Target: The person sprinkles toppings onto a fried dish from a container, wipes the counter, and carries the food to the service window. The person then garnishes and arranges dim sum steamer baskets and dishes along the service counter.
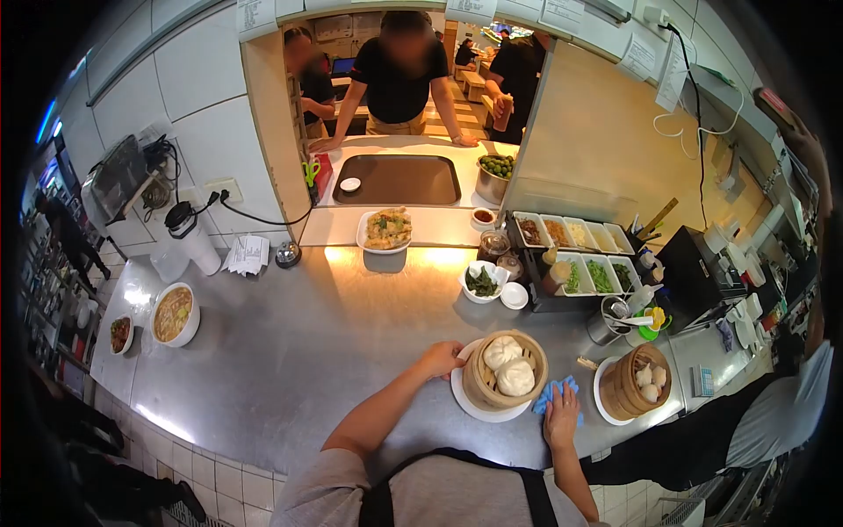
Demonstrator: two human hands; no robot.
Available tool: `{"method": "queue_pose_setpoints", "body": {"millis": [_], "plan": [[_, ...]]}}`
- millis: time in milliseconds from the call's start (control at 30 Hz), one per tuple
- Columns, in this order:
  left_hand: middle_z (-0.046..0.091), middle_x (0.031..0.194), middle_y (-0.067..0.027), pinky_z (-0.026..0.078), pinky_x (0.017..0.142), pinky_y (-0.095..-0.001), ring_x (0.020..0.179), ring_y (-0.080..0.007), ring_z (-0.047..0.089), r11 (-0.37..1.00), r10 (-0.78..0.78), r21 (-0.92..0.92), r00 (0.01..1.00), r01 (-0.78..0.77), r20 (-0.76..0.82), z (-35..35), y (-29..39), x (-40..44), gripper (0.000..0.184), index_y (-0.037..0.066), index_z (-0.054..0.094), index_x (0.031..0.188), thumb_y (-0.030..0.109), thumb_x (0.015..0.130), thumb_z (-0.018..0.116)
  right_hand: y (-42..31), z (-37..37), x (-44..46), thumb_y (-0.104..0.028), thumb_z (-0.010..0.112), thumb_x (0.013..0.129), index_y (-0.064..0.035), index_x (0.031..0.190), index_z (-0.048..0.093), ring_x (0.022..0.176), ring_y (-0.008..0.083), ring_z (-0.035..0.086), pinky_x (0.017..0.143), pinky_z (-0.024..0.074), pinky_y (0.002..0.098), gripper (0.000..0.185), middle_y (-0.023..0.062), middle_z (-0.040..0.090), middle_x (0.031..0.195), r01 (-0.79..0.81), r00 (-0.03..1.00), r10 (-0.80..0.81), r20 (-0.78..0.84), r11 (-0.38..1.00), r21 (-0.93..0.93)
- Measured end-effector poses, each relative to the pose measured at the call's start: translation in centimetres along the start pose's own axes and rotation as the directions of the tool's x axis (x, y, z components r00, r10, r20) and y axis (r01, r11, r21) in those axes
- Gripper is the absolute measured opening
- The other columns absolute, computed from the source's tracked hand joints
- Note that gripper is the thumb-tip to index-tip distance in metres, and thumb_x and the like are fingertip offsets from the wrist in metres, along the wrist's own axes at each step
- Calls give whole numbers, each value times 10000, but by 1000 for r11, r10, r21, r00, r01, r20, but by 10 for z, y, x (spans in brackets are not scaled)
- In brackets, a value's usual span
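My left hand grips the left rim of a white plate, its fingers closed at the edge. On that plate stands a round bamboo steamer with white buns inside. Just right of it, my right hand presses a crumpled blue cloth close to the plate's edge. Farther right, a second bamboo steamer holds several pale dumplings and sits on its own white plate.
Ahead are a bowl of dark greens, a fried dish and a condiment rack. Left stand a soup bowl and bell. People stand beyond the pass window near a brown tray; another person is at right.
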State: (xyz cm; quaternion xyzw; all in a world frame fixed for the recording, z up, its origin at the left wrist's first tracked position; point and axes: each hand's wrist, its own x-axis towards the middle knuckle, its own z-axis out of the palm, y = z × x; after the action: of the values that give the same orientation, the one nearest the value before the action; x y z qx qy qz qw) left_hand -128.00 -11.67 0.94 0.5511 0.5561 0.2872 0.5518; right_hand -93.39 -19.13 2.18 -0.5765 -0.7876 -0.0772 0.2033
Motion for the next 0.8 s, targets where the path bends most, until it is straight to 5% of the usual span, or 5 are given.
{"method": "queue_pose_setpoints", "body": {"millis": [267,467,567,667,800], "plan": [[648,792,-146,535,433,-328,565,-225,652,983,-152,-152,935,107,-322,32,-17,-68,254,-22,512,1030,75,820,616,21,22,61,-126,673,757,-59,893,608,893,329,522,783,417,445,165,136,564,907,35,996,-20,-92,986,165],[601,831,-153,552,442,-343,639,-277,662,811,-226,-551,762,-199,-607,78,-52,-107,197,-6,405,1062,5,881,482,2,-6,87,-264,647,798,-60,974,631,990,338,527,862,416,425,270,164,560,1136,54,996,-61,-72,994,-93],[605,817,-140,570,509,-358,674,-252,667,696,-232,-699,871,-162,-433,82,-45,-135,168,-7,435,1044,24,887,486,-23,-26,90,-221,693,764,-93,1065,615,1105,318,506,929,382,431,337,168,465,1316,113,986,-73,-149,953,280],[599,795,-116,567,552,-342,669,-210,654,696,-250,-718,935,-8,-253,83,-41,-159,141,-1,471,1024,39,891,495,-57,-44,80,-226,698,762,-98,1210,543,1256,330,410,1016,333,442,491,175,362,1414,-6,995,-80,61,561,828],[559,711,-53,484,490,-274,565,-144,566,807,-111,-521,796,-277,-595,72,-55,-160,128,26,507,1011,71,894,530,-93,-57,67,-203,739,730,-106,1297,457,1362,347,270,1080,276,429,641,178,275,1473,79,947,-300,112,558,826]]}}
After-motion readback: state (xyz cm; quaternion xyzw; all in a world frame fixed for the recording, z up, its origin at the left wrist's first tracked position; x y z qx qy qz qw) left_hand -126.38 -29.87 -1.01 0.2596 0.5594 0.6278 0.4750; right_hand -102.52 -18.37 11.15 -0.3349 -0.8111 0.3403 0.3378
